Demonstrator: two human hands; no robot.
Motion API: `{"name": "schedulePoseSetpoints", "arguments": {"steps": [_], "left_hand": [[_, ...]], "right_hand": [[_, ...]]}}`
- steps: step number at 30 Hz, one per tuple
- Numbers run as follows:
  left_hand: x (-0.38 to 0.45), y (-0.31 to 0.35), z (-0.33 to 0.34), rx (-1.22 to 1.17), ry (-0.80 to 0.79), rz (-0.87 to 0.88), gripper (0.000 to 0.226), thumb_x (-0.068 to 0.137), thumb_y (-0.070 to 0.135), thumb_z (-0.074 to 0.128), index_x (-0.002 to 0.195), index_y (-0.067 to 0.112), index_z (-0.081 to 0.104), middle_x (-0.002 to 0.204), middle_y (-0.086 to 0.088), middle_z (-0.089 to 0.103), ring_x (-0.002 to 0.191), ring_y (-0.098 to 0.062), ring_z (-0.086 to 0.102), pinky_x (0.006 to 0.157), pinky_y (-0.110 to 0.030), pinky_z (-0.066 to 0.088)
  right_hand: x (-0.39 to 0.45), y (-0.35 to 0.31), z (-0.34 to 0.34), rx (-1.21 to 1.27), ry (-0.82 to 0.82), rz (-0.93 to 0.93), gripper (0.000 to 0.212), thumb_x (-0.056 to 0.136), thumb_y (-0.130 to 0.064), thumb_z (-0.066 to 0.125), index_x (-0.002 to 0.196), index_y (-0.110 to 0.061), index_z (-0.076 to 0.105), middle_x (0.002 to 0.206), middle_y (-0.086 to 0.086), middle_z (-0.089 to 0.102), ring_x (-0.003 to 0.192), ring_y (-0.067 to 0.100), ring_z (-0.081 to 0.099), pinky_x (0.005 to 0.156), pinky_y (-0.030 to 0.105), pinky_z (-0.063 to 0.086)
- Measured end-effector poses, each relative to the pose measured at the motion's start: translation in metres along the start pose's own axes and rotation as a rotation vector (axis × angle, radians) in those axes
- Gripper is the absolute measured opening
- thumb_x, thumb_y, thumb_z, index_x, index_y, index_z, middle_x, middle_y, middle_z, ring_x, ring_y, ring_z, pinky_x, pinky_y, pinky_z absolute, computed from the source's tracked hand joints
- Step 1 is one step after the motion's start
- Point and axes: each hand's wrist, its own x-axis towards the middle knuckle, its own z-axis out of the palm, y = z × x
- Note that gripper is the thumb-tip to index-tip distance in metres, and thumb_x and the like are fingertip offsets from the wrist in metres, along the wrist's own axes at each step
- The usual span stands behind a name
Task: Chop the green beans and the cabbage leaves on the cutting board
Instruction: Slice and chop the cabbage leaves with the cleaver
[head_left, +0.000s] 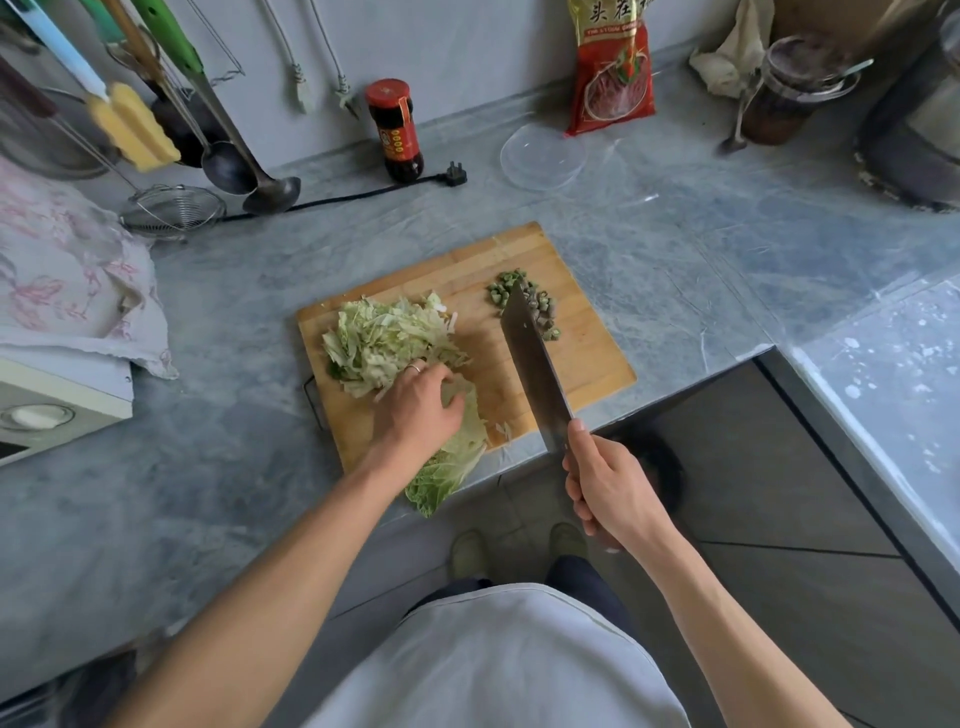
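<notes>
Grey marbled surface (649, 249) carries a wooden cutting board (587, 358) set at an angle near its front edge. On the board's left half lies a heap of shredded cabbage (379, 338); whole cabbage leaves (452, 467) extend over the board's near edge. Left hand (418, 410) presses on these leaves, fingers curled over them. Right hand (608, 488) has its fingers clenched round the handle of a cleaver (532, 358), blade raised and tilted over the board's right half. Chopped green beans (524, 301) sit at the board's far right, beside the blade tip.
</notes>
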Motion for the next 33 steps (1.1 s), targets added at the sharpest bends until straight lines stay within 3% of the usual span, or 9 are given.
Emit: {"name": "schedulePoseSetpoints", "arguments": {"steps": [4,6,8,9,11,16,23,28,33], "left_hand": [[-0.021,0.013,0.015,-0.002,0.053,0.097,0.018,0.091,0.02,0.067,0.106,0.011,0.066,0.106,-0.006,0.059,0.071,-0.018,0.055,0.053,-0.03,0.046],[-0.017,0.018,0.015,0.064,-0.015,0.215,0.028,0.091,0.006,0.061,0.118,0.011,0.066,0.124,-0.011,0.058,0.095,-0.025,0.062,0.08,-0.038,0.056],[-0.001,0.021,0.007,0.33,-0.211,0.373,0.04,0.089,0.005,0.061,0.128,0.014,0.062,0.142,-0.011,0.051,0.133,-0.029,0.045,0.117,-0.047,0.031],[0.005,0.023,0.0,0.464,-0.311,0.437,0.04,0.089,0.012,0.063,0.129,0.016,0.062,0.141,-0.009,0.052,0.138,-0.028,0.039,0.122,-0.048,0.018],[0.015,0.025,-0.008,0.619,-0.43,0.525,0.04,0.089,0.02,0.066,0.129,0.017,0.061,0.132,-0.007,0.057,0.134,-0.024,0.043,0.123,-0.048,0.013],[0.024,0.029,-0.011,0.797,-0.491,0.64,0.039,0.09,0.017,0.066,0.128,0.013,0.058,0.126,-0.006,0.062,0.123,-0.023,0.054,0.118,-0.045,0.026],[0.026,0.035,-0.01,0.772,-0.516,0.606,0.032,0.088,0.015,0.068,0.119,0.01,0.062,0.117,-0.007,0.062,0.113,-0.023,0.057,0.111,-0.041,0.038],[0.029,0.035,-0.012,0.735,-0.544,0.584,0.032,0.087,0.009,0.068,0.117,0.012,0.059,0.101,-0.002,0.066,0.095,-0.019,0.061,0.094,-0.031,0.042],[0.033,0.036,-0.015,0.747,-0.529,0.563,0.026,0.087,0.012,0.071,0.112,0.009,0.062,0.099,-0.001,0.064,0.093,-0.016,0.058,0.108,-0.037,0.041]], "right_hand": [[-0.002,0.002,0.001,-0.019,-0.014,-0.005,0.065,0.101,-0.061,0.029,0.073,-0.007,0.052,0.048,0.002,0.053,0.042,0.02,0.049,0.049,0.03,0.046],[-0.001,0.001,0.0,-0.019,-0.018,-0.011,0.065,0.101,-0.061,0.029,0.073,-0.008,0.052,0.049,0.002,0.053,0.043,0.021,0.05,0.05,0.032,0.047],[0.0,0.001,-0.003,-0.019,-0.024,-0.023,0.064,0.101,-0.061,0.03,0.073,-0.008,0.052,0.05,0.002,0.053,0.043,0.021,0.049,0.05,0.033,0.047],[0.0,0.002,-0.005,-0.022,-0.031,-0.027,0.064,0.101,-0.061,0.03,0.073,-0.008,0.052,0.051,0.003,0.053,0.043,0.021,0.049,0.049,0.034,0.046],[0.0,0.004,-0.008,-0.023,-0.047,-0.03,0.064,0.1,-0.062,0.03,0.073,-0.009,0.052,0.051,0.003,0.053,0.043,0.021,0.049,0.05,0.036,0.047],[-0.001,0.007,-0.016,-0.022,-0.058,-0.027,0.065,0.099,-0.065,0.03,0.073,-0.009,0.052,0.051,0.002,0.053,0.043,0.021,0.05,0.053,0.038,0.051],[0.001,0.01,-0.028,0.015,-0.056,-0.015,0.066,0.098,-0.066,0.031,0.07,-0.01,0.052,0.051,0.003,0.054,0.043,0.021,0.051,0.055,0.04,0.051],[0.003,0.012,-0.038,0.029,-0.052,-0.013,0.066,0.098,-0.066,0.03,0.07,-0.01,0.052,0.051,0.003,0.053,0.043,0.021,0.051,0.054,0.04,0.05],[0.005,0.014,-0.043,0.049,-0.049,-0.001,0.064,0.098,-0.065,0.031,0.07,-0.011,0.051,0.051,0.001,0.052,0.044,0.02,0.051,0.056,0.04,0.047]]}}
